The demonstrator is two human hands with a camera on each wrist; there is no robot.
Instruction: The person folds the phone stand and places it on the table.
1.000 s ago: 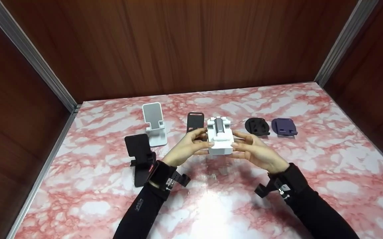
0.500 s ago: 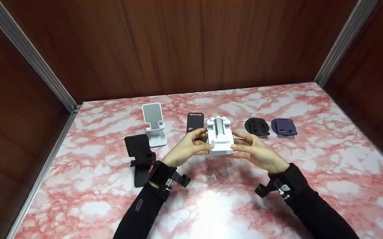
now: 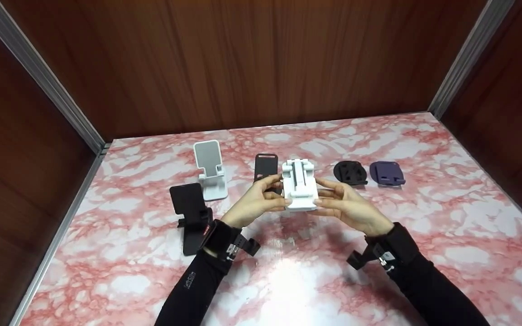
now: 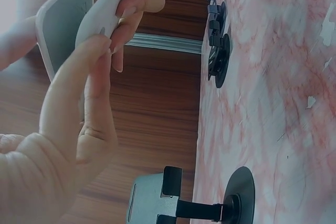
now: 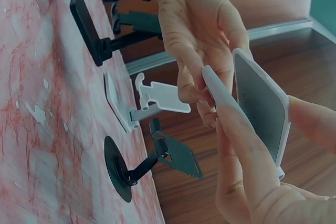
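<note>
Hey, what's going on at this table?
A person's left hand and right hand grip a white stand above the table, with a gap between its panels. To the left, a second white stand and a black stand are unfolded; to the right, a round black stand and a purple stand lie folded.

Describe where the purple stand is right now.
In the head view, the purple stand lies at right on the marbled table, just right of the folded black stand and beyond the right hand.

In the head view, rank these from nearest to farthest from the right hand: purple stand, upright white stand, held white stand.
1. Held white stand, touching the right hand.
2. Purple stand, beyond, on the right.
3. Upright white stand, well left.
</note>
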